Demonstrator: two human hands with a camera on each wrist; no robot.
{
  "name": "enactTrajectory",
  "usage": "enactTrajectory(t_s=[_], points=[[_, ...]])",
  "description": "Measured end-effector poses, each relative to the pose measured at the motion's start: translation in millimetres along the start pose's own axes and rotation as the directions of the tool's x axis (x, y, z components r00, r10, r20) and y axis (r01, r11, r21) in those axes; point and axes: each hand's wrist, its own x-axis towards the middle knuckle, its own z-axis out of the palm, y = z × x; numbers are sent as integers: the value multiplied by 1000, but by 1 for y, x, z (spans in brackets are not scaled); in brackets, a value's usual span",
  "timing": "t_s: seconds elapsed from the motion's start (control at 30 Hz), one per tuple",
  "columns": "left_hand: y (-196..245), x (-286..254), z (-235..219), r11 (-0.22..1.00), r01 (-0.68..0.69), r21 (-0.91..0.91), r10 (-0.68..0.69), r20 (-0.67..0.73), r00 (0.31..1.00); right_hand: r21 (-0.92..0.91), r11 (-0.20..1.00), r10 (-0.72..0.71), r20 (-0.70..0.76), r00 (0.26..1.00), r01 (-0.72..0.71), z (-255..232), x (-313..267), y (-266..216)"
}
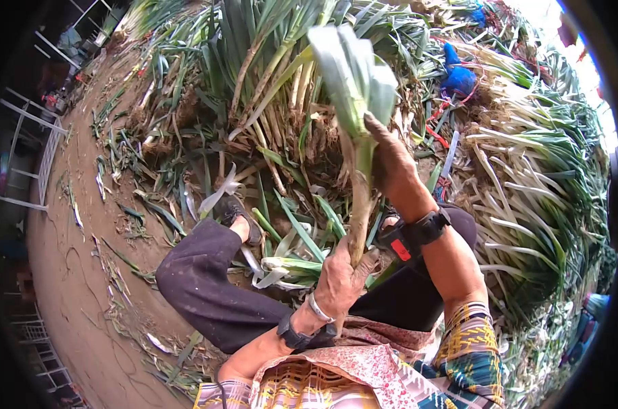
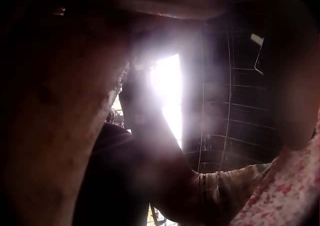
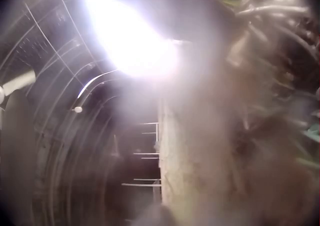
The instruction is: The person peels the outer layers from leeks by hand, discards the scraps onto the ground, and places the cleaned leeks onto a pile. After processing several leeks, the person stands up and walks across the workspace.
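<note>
A leek (image 1: 361, 184) stands nearly upright before the person's body, its broad green leaves fanning at the top and its pale, soil-stained stalk running down. Low on the stalk, the left hand (image 1: 337, 283) grips it with curled fingers and the thumb across the front. Higher up, just below the leaves, the right hand (image 1: 397, 174) holds the leek from the right side, thumb pointing up along it. The right hand's other fingers are mostly hidden. In the right wrist view the pale stalk (image 3: 180, 176) shows close up and hazy. The left wrist view is dark and glary.
Untrimmed leeks (image 1: 268, 82) are heaped in front, roots down. Pale cleaned leeks (image 1: 527, 198) lie piled at the right. Stripped leaves (image 1: 295, 266) litter the ground between the legs. A blue bundle (image 1: 457, 78) with red string sits behind. White metal racks (image 1: 33, 150) stand at far left.
</note>
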Motion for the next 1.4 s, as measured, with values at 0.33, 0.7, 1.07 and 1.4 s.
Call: enactTrajectory(t_s=[0.33,0.7,1.07,1.4], points=[[18,97,-3,985,75,-153,-64,73,995,-239,868,-428,85,900,435,-15,-17,-31],[-129,62,18,838,-125,531,-168,469,867,-28,717,-696,14,718,696,-28,-21,-74],[-36,97,18,952,58,-301,26,270,963,201,779,-580,-129,804,594,-24,-25,-66],[-33,77,66,954,-60,-294,49,-42,998,241,732,-542,-361,759,637,-30,3,-61]])
